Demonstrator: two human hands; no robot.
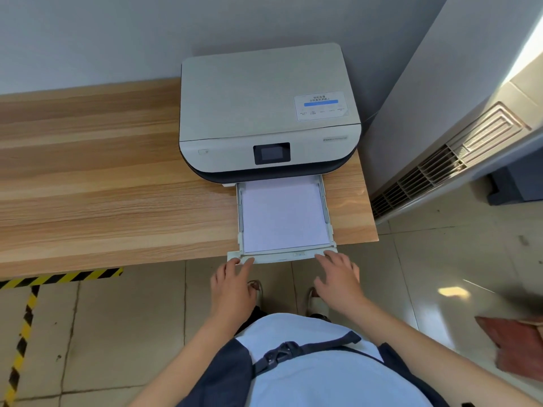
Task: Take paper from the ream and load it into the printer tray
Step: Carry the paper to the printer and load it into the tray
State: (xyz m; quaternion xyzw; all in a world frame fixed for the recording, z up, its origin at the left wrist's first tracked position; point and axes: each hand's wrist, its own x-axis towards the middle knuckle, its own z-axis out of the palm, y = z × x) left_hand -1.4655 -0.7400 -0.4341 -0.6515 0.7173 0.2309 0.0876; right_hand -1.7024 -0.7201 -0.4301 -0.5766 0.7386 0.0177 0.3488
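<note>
Head view: the light, stiff tray (239, 218), loaded with flat paper (283, 214), is best pushed at its 6 o'clock lip, touched by the open left hand (232, 284) and open right hand (338, 277).

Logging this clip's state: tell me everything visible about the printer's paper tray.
The paper tray is a pale grey-white plastic drawer, pulled out from under the front of the printer and lying flat on the wooden table, its front lip overhanging the table edge. It has raised side walls and a wider front lip. A stack of white paper lies flat inside, filling most of it. The left hand and right hand both rest fingertips on the front lip, fingers spread.
</note>
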